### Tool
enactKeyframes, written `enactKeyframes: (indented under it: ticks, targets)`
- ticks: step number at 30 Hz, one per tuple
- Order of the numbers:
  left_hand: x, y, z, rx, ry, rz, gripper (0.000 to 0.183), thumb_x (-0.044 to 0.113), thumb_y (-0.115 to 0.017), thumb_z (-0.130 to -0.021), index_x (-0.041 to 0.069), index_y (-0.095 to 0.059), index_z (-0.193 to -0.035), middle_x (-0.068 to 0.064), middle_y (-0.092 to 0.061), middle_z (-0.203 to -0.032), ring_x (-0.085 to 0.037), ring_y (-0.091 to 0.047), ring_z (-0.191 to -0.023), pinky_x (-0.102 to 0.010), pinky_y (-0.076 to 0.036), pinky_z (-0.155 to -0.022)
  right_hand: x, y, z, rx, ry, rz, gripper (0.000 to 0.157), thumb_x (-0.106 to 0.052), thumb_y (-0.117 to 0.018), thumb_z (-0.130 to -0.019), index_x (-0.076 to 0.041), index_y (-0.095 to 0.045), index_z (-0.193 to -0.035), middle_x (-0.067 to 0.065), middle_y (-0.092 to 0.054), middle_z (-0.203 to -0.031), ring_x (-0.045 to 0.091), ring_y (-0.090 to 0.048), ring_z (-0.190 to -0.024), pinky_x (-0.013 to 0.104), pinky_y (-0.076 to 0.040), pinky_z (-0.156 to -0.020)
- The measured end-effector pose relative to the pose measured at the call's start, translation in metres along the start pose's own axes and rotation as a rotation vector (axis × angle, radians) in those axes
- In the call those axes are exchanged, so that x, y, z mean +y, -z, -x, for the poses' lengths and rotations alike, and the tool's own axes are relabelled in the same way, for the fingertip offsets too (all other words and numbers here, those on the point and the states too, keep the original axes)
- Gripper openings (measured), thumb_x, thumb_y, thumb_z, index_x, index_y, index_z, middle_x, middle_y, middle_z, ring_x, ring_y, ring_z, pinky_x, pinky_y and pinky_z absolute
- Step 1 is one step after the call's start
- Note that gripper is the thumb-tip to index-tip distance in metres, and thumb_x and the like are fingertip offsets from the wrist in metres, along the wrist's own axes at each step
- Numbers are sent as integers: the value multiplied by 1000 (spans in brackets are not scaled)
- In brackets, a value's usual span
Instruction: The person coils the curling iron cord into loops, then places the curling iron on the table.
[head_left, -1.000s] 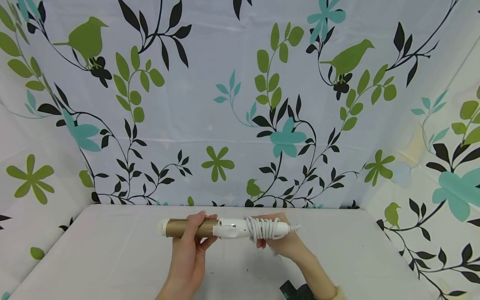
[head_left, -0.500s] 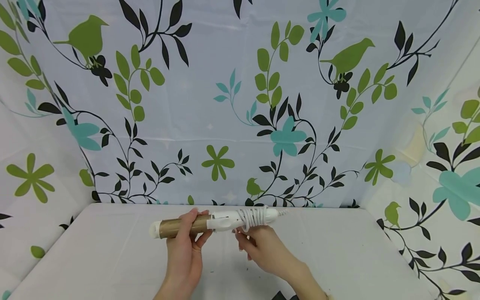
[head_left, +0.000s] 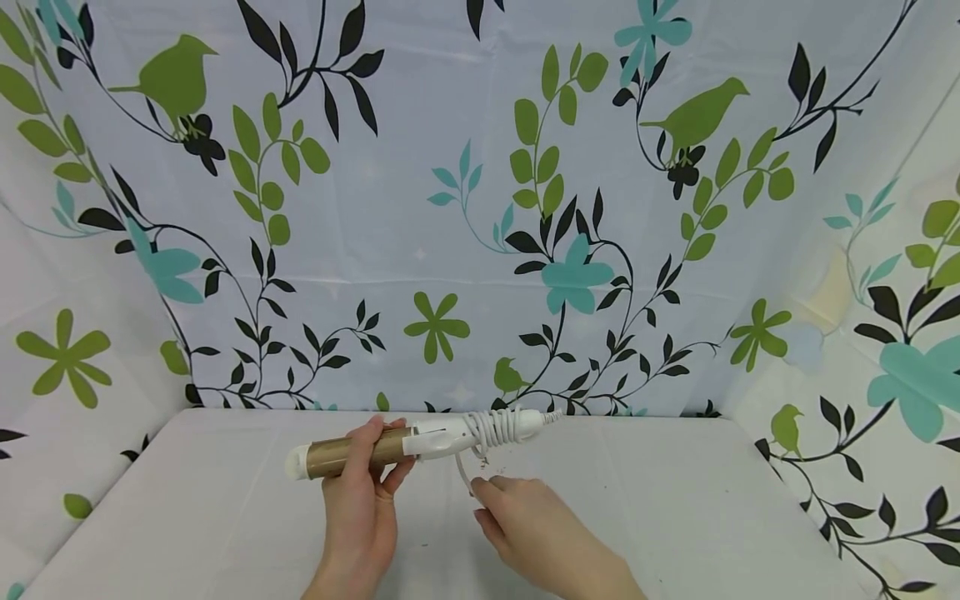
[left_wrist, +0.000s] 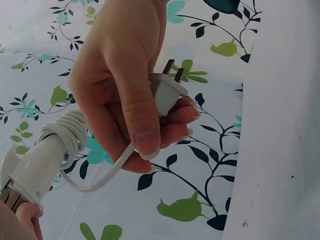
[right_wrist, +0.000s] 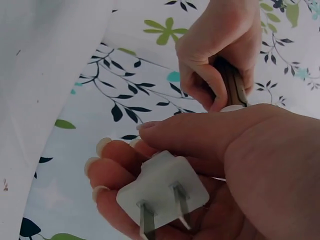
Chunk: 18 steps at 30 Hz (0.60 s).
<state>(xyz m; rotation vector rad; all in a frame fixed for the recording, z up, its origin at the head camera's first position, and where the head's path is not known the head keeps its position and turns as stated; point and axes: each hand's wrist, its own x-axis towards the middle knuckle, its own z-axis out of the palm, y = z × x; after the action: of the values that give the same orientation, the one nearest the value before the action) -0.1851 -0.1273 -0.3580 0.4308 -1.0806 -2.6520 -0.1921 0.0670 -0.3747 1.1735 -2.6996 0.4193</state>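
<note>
My left hand (head_left: pixel 356 500) grips the gold barrel of a white curling iron (head_left: pixel 442 437), held above the table with its handle end tilted up to the right. A white cord (head_left: pixel 495 427) is coiled several turns round the handle. My right hand (head_left: pixel 536 525), below and right of the handle, holds the loose length of cord. In the left wrist view, that hand's thumb presses the cord against its fingers, and the two-pronged plug (left_wrist: pixel 167 97) sits in the same hand. The right wrist view shows the plug close up, prongs pointing outward from the palm.
A white table (head_left: pixel 187 517) spreads beneath both hands, with a few small dark specks on it. Behind it hangs a patterned cloth (head_left: pixel 360 208) with birds, leaves and flowers; more of this cloth closes off both sides.
My right hand has come off the handle and moved down, drawing a length of cord away from the coils. The iron has shifted left and tilted, its handle end rising.
</note>
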Motion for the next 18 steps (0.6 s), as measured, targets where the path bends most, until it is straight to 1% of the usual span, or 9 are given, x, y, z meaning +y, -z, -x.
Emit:
enactKeyframes:
  ticks: [2, 4, 5, 7, 9, 13, 18]
  targets:
    - [0, 0, 0, 0, 3, -3, 12, 21, -63, -99, 11, -56, -100, 0, -71, -96, -10, -66, -93, -23, -57, -75, -2, 2, 3, 0, -11, 36, 10, -11, -72, -89, -11, -62, -90, -8, -57, -68, 1, -44, -57, 16, -38, -55]
    - [0, 1, 0, -2, 5, -4, 11, 21, -63, -99, 11, -57, -100, 0, -72, -95, -10, -66, -93, -23, -57, -74, -5, 5, 6, -5, -20, 62, 15, -13, -73, -89, -13, -59, -84, -10, -48, -62, 2, -38, -54, 16, -35, -54]
    - [0, 1, 0, -3, 5, -6, 11, 20, -63, -99, 12, -57, -99, 1, -72, -95, -10, -67, -92, -23, -57, -74, -6, 6, 8, -6, -22, 74, 18, -13, -74, -88, -14, -57, -81, -11, -43, -60, 2, -36, -53, 16, -33, -53]
    - [-1, 1, 0, -7, 5, -12, 10, 20, -63, -99, 12, -58, -99, 1, -72, -94, -9, -67, -92, -23, -57, -74, -8, 9, 12, -4, -17, 90, 21, -12, -74, -87, -15, -55, -78, -12, -39, -59, 2, -33, -52, 15, -30, -51]
    - [-1, 0, 0, -10, 5, -19, 9, 20, -63, -99, 12, -59, -98, 1, -72, -94, -9, -67, -91, -23, -57, -73, -9, 12, 14, 10, 3, 107, 22, -11, -73, -85, -15, -53, -76, -12, -37, -59, 1, -31, -51, 15, -27, -50]
    - [-1, 0, 1, -16, 4, -30, 9, 20, -63, -99, 12, -61, -98, 0, -72, -95, -9, -67, -91, -23, -57, -73, -12, 18, 20, 95, 59, 169, 26, -9, -74, -78, -17, -50, -72, -12, -36, -60, 0, -29, -51, 13, -23, -50]
    - [-2, 0, 1, -21, 0, -36, 8, 19, -63, -99, 12, -62, -95, 0, -72, -94, -9, -68, -90, -23, -57, -72, -12, 28, 25, 172, 122, 216, 25, -11, -79, -74, -18, -55, -72, -12, -38, -65, -1, -29, -55, 10, -24, -52]
